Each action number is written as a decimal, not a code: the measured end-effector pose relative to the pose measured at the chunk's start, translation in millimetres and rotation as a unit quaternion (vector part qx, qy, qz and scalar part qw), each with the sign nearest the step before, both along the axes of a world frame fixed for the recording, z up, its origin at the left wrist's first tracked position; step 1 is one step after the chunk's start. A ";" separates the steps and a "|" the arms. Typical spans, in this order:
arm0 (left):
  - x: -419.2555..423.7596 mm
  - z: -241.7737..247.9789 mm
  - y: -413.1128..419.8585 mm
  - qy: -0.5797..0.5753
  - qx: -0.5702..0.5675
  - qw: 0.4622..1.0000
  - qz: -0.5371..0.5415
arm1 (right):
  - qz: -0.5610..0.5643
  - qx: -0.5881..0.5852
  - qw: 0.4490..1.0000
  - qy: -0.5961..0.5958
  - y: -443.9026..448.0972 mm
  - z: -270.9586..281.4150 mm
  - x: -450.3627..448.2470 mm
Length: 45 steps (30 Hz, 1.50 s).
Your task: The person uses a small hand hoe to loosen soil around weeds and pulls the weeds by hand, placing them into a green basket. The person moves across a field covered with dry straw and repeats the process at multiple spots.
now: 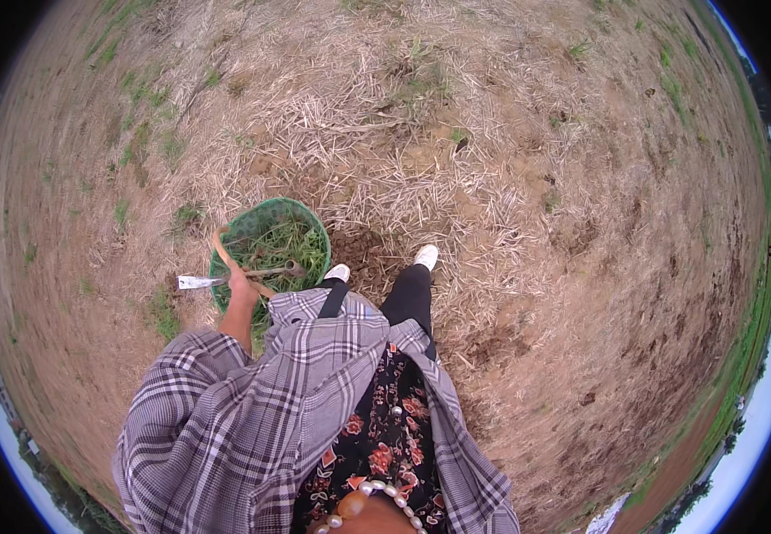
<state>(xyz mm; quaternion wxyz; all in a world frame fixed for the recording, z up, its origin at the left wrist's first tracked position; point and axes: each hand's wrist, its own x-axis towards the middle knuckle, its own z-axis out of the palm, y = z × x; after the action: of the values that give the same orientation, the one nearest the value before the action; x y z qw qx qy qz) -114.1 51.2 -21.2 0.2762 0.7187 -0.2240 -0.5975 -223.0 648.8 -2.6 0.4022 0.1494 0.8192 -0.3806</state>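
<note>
My left hand (242, 290) is closed around the curved tan handle (223, 251) of a green basket (245, 218). In the same grip lies a short digging tool with a flat, pale metal blade (192, 282) pointing left. Its shaft (268, 272) crosses over the basket and ends in a socket-like piece (294, 268) on the right. Cut green grass or weeds (285, 243) fill much of the basket, which hangs or stands by my left foot; I cannot tell which. My right hand is out of view.
Dry straw (385, 193) and brown soil cover the field around me. Dug-up clods (358, 248) lie just ahead of my white shoes (427, 256). Green tufts (165, 317) grow on the left. A green strip (752, 347) borders the field at far right.
</note>
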 end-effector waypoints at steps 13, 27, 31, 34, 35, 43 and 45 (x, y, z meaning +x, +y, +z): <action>-169.2 34.5 63.4 0.080 -0.055 0.995 0.000 | 0.200 0.105 0.952 0.204 22.4 -13.9 -334.9; -332.6 6.5 -43.3 -0.023 -0.049 0.999 -0.005 | 0.407 0.038 0.885 0.222 -201.6 15.6 -519.5; -393.5 -0.8 -107.7 -0.089 -0.057 0.994 0.036 | 0.403 0.041 0.894 0.192 -206.9 19.3 -562.9; -387.2 -11.2 -191.2 -0.095 -0.016 0.994 0.053 | 0.401 0.101 0.897 0.156 -283.1 44.3 -590.1; -386.7 -30.3 -202.6 -0.077 -0.001 0.995 0.071 | 0.396 0.127 0.897 0.151 -295.3 43.9 -607.6; -479.2 -169.5 -272.0 -0.119 0.067 0.987 0.081 | 0.435 0.133 0.862 0.223 -440.9 -68.4 -728.1; -511.5 -189.2 -279.9 -0.154 0.072 0.982 0.082 | 0.442 0.151 0.859 0.212 -457.0 -105.6 -744.6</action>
<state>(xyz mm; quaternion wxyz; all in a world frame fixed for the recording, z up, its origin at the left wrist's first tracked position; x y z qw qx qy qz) -625.6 -228.7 -210.5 0.2340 0.8357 -0.1608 -0.4701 -967.6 191.7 -108.2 0.3175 -0.2532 0.9120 -0.0571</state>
